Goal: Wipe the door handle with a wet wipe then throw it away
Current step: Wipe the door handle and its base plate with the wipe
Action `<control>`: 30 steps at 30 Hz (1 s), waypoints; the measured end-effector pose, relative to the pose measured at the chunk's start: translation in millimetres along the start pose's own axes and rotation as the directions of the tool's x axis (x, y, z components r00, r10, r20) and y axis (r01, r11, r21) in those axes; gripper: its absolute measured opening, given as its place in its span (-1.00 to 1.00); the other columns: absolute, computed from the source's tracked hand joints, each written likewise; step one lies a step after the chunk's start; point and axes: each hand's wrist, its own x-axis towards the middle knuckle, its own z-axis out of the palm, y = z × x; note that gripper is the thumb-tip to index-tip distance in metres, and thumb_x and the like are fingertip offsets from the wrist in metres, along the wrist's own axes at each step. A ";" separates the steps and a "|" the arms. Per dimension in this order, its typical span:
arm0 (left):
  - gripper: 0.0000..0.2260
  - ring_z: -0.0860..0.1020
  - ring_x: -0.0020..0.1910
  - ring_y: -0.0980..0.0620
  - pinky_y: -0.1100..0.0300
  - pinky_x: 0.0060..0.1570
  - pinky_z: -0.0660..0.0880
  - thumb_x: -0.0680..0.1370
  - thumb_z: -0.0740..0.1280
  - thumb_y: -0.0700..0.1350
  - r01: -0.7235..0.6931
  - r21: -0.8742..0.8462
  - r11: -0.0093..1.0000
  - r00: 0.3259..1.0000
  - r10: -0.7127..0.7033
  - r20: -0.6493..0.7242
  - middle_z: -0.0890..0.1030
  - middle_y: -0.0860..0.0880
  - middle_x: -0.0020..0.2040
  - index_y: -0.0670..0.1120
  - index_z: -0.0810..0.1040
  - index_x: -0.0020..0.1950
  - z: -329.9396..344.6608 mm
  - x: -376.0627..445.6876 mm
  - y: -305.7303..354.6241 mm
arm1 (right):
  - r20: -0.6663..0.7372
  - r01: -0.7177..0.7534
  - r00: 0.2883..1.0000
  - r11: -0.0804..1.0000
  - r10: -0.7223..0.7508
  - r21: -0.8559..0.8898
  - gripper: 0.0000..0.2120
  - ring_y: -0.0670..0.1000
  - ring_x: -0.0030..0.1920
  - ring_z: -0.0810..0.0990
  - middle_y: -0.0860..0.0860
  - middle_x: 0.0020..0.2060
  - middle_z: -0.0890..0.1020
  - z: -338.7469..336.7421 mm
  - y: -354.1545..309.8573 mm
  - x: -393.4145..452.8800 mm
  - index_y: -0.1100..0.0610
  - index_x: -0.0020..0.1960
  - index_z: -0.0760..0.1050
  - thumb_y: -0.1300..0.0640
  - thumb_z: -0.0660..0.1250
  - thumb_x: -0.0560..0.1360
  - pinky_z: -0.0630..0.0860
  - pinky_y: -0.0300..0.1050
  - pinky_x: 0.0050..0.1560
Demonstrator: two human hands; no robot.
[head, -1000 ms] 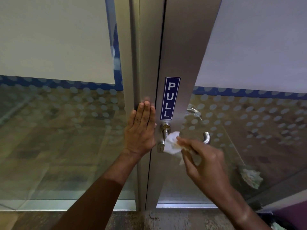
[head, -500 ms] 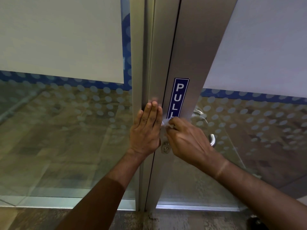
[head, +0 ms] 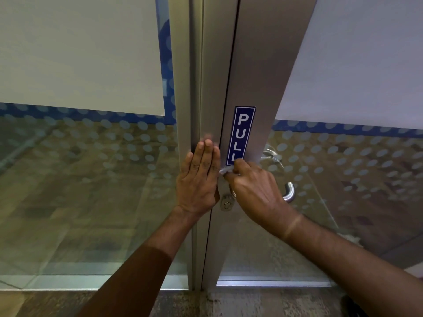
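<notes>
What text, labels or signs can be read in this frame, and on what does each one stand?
"PULL": white capital letters running top to bottom on a blue sticker stuck on the metal door stile, just above the right hand; the hand's knuckles cover the foot of the last L.

No other readable text. The frosted dots and blue band on the glass carry no words, and the lock cylinder shows no legible marking.

Door handle [head: 288,193] mostly behind right hand [head: 256,191].
</notes>
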 end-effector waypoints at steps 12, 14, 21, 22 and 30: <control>-0.26 -0.25 0.58 -0.03 0.04 0.55 -0.23 0.54 0.15 -0.13 0.002 -0.031 1.000 1.000 -0.003 -0.027 -0.31 -0.11 0.59 -0.18 -0.25 0.57 0.8 0.9 0.6 | -0.111 -0.267 0.932 0.863 0.344 0.429 -0.87 0.05 -0.29 0.66 0.09 -0.26 0.72 5.0 6.2 -4.4 0.13 -0.12 0.72 0.31 0.43 0.46 0.41 -0.28 -0.23; -0.25 -0.25 0.58 -0.03 0.04 0.55 -0.23 0.52 0.15 -0.14 0.003 -0.031 1.000 1.000 -0.004 -0.028 -0.31 -0.11 0.58 -0.18 -0.26 0.57 0.3 0.8 1.1 | -0.065 -0.328 0.902 0.778 0.426 0.535 -0.88 -0.04 -0.34 0.64 0.06 -0.29 0.73 6.5 8.1 -4.9 0.14 -0.15 0.72 0.31 0.43 0.46 0.43 -0.37 -0.25; -0.28 -0.26 0.58 -0.03 0.04 0.55 -0.24 0.55 0.12 -0.12 -0.002 -0.038 0.999 1.000 0.001 -0.027 -0.32 -0.11 0.58 -0.18 -0.27 0.57 0.5 0.8 1.3 | 0.093 -0.452 0.849 0.623 0.520 0.638 -0.88 -0.33 -0.38 0.48 -0.11 -0.39 0.63 8.5 13.2 -1.6 0.11 -0.24 0.68 0.26 0.46 0.44 0.33 -0.64 -0.34; -0.27 -0.26 0.58 -0.03 0.04 0.55 -0.24 0.55 0.12 -0.12 -0.002 -0.037 0.999 1.000 0.001 -0.026 -0.32 -0.12 0.58 -0.18 -0.27 0.57 0.8 0.9 1.4 | 0.106 -0.461 0.844 0.612 0.526 0.642 -0.87 -0.32 -0.38 0.49 -0.12 -0.41 0.62 8.7 13.7 -1.8 0.11 -0.27 0.67 0.27 0.46 0.44 0.34 -0.62 -0.36; -0.28 -0.24 0.58 -0.04 0.04 0.55 -0.24 0.55 0.13 -0.13 0.004 -0.042 0.999 0.999 -0.005 -0.033 -0.30 -0.12 0.59 -0.18 -0.24 0.57 3.3 -0.5 0.5 | 0.211 -0.546 0.822 0.629 0.528 0.553 -0.85 -0.22 -0.34 0.55 -0.09 -0.40 0.64 14.2 15.9 2.3 0.07 -0.34 0.66 0.24 0.49 0.38 0.32 -0.47 -0.39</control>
